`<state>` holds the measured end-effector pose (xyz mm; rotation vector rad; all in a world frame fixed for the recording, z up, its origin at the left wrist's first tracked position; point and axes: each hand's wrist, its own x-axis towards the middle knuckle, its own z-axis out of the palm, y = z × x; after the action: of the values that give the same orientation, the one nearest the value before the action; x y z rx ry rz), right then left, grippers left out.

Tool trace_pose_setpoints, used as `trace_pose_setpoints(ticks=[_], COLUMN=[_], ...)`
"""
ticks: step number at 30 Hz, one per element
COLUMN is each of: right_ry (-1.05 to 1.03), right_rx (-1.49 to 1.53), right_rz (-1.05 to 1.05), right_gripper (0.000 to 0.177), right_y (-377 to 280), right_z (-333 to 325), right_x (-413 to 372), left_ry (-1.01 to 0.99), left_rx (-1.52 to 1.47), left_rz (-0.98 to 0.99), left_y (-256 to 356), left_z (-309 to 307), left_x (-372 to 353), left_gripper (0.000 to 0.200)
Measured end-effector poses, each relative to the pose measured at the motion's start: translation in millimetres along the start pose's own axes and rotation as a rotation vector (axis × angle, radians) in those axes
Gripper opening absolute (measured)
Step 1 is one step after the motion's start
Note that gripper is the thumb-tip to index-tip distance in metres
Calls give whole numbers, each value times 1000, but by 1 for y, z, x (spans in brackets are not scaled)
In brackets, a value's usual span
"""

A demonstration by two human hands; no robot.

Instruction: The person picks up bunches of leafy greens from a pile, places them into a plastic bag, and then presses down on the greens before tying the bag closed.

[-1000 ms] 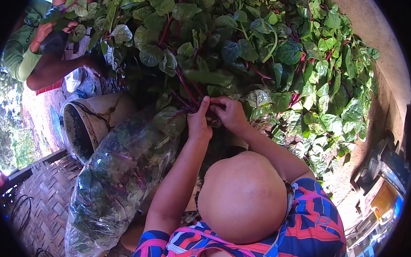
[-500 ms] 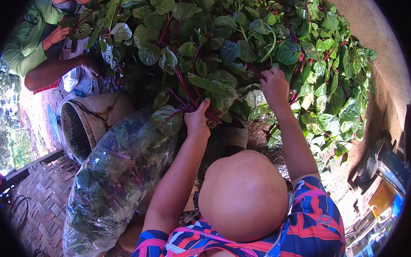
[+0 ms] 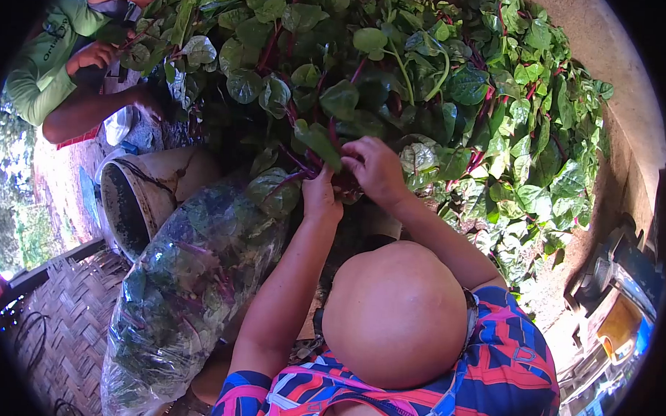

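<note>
My left hand (image 3: 322,195) is closed around a bunch of red-stemmed leafy greens (image 3: 317,139), which look like Malabar spinach. Close beside it, my right hand (image 3: 378,173) has its fingers pinched at the same bunch, on stems just above the left thumb. The fingertips of both hands are partly hidden by leaves. Beyond them rises a big heap of the same greens (image 3: 522,152), with glossy leaves and purple-red stems. At my left forearm leans a clear plastic bag (image 3: 191,291) packed with leaves and stems.
A dirty white bucket (image 3: 146,190) lies tipped on its side at the left, near a woven mat (image 3: 68,323). At the upper left sits another person in a green sleeve (image 3: 33,87), one hand (image 3: 96,57) by the heap. A wall (image 3: 629,130) borders the right.
My right hand has come from the heap on the right to the bunch in my left hand, now pinching stems there. The left hand has stayed in place. Some leaves have shifted.
</note>
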<state>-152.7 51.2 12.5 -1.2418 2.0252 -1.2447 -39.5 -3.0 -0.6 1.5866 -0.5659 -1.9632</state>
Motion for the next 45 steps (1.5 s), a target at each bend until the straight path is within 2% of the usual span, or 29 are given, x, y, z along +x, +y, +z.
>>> trace_pose_setpoints(ticks=[2,5,8,11,13,15,16,19,23,26,29,32,36,37,40,41,45], right_ry=[-43,-134,-183,-266,-49,229,406,411,136,138,431,634,440,332,188,161,174], right_rx=[24,-4,27,196,293,163,-13,-497,-739,-581,-352,-630,-725,-704,-628,-619,-619], right_rz=[-34,-166,-248,-217,14,232,192,352,604,597,440,140,106,177,280,330,311], right_gripper=[18,17,17,14,11,12,13,27,37,35,26,18,17,19,22,26,27], right_y=[-3,-2,8,15,22,53,74,88,97,112,119,87,89,93,110,106,110], right_z=[5,8,5,-9,-24,-45,-58,-101,-112,-106,-103,-115,-104,-96,-73,-70,-62], right_x=[-4,-7,-3,2,6,22,29,52,84,93,97,99,104,104,97,96,92], left_ry=[-128,-102,-126,3,66,96,94,91,103,106,66,108,104,79,62,68,142], left_rx=[-96,-47,-4,-56,-16,17,31,12,21,28,41,31,52,45,26,21,49], left_rz=[-88,65,-6,-77,-37,-13,-12,18,-2,-3,6,39,-35,-34,3,23,41], left_y=[4,-3,3,-3,0,2,3,-10,-7,-6,-10,-18,-19,-16,-17,-18,-18], left_z=[-5,-4,-4,-4,6,8,7,1,2,1,-5,-10,-9,-7,-7,-8,-8], left_x=[-6,-1,-4,6,2,-1,-2,10,6,6,10,18,22,18,17,17,18], left_gripper=[24,25,23,20,21,23,25,31,37,36,26,26,25,25,25,25,25])
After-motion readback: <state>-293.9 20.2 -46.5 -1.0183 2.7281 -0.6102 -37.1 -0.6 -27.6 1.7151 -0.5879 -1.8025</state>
